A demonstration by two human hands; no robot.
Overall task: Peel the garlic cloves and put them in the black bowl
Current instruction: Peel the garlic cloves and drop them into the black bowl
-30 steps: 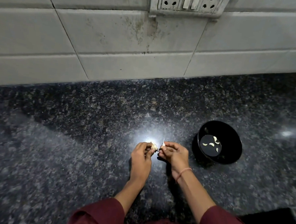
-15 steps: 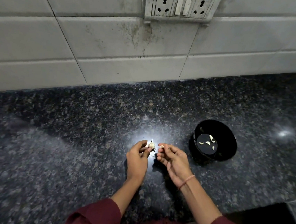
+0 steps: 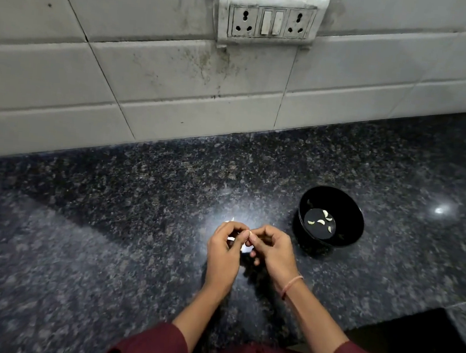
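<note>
Two hands, fingertips meeting: left hand [image 3: 222, 256] & right hand [image 3: 271, 249], both curled, pinching a garlic clove [image 3: 245, 248], mostly hidden, just above the granite counter [image 3: 108, 221]. Black bowl [image 3: 355, 230] near, on the right, w/ four peeled cloves [image 3: 320, 221] inside.

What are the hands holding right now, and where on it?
Left hand and right hand pinch garlic between them; the exact spot is hidden.
</note>
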